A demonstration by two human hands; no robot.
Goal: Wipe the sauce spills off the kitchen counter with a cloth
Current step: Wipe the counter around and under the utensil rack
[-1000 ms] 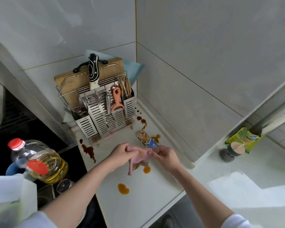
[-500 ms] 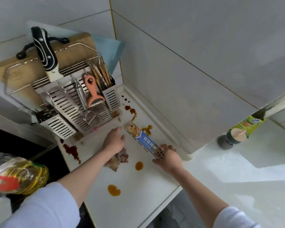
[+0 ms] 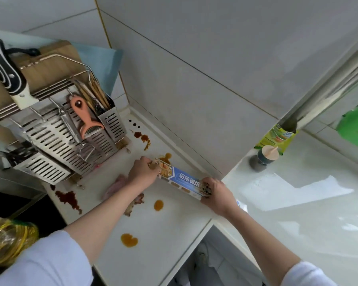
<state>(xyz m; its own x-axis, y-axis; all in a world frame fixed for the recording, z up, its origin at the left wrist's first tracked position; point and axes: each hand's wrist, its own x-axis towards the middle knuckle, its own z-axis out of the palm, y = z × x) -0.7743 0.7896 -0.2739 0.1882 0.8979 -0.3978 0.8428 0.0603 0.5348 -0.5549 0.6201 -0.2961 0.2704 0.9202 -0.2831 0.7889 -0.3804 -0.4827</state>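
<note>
A long blue foil box [image 3: 184, 178] lies near the wall, gripped at both ends: my left hand [image 3: 142, 169] holds its far end and my right hand [image 3: 217, 193] its near end. A pink cloth [image 3: 117, 185], stained brown, lies crumpled on the white counter [image 3: 157, 240] under my left forearm, with no hand on it. Brown sauce spills dot the counter: one [image 3: 129, 240] near the front, one [image 3: 158, 204] beside the cloth, a dark one [image 3: 67, 200] at the left edge, and several [image 3: 144, 138] by the back corner.
A steel utensil rack [image 3: 56, 137] with a knife, peeler, chopsticks and cutting board stands at the back left. An oil bottle [image 3: 8, 242] sits at the lower left over the dark stove. A small capped jar [image 3: 265, 156] and a green pouch [image 3: 277, 139] stand on the right counter.
My left hand has let go of the pink cloth and taken the far end of the foil box. My right hand has closed on the box's near end.
</note>
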